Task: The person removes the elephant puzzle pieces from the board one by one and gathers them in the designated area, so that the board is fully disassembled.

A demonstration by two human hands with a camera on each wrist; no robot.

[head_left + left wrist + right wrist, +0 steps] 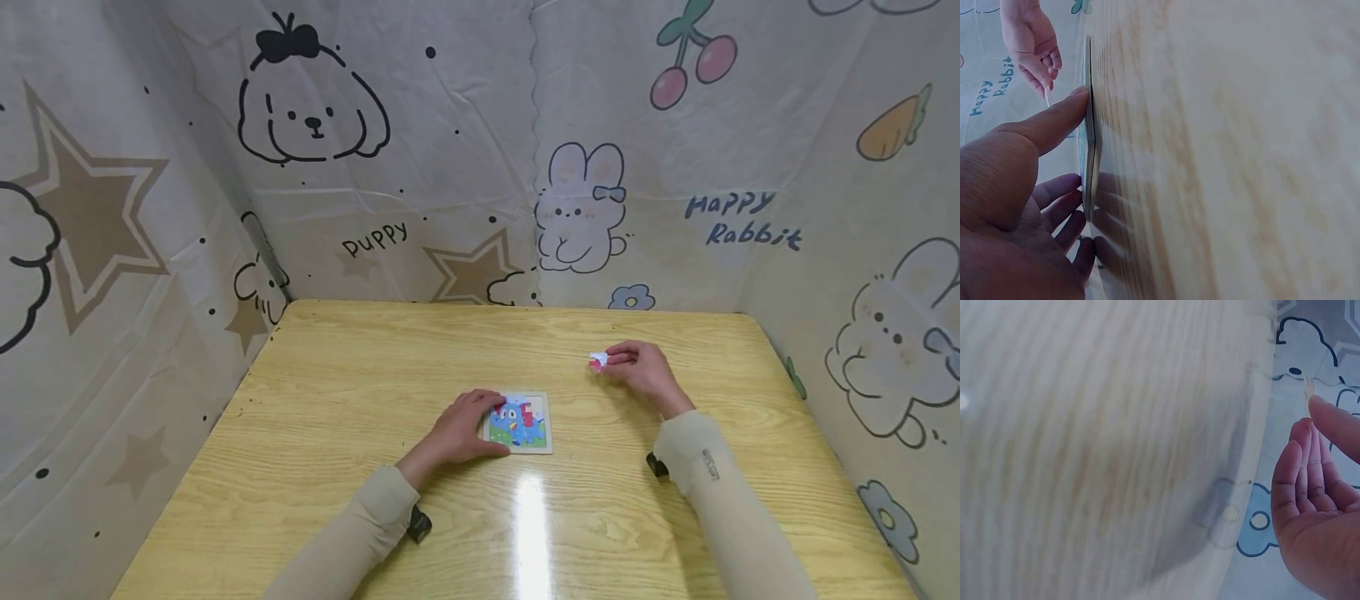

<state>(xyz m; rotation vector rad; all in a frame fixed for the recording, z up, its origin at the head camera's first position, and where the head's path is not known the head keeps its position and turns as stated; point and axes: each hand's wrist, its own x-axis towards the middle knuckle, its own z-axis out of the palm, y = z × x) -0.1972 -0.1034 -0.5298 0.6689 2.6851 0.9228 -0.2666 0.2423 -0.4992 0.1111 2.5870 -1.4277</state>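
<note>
A small square jigsaw puzzle [549, 427] with a blue cartoon animal on green grass lies flat on the table. My left hand [461, 429] holds it at the left side, thumb on the near edge and fingers at the far corner. In the left wrist view the puzzle [1090, 134] shows edge-on between thumb and fingers. Farther back and to the right, my right hand [643, 371] pinches a white and pink puzzle piece [597, 361] above the table. The right wrist view shows that piece [1309, 397] edge-on at the thumb tip.
The wooden table [360, 358] ends at a back edge against a printed curtain [465, 167]. More curtain hangs along the left and right sides. A bright light reflection [531, 533] falls on the tabletop in front of the puzzle.
</note>
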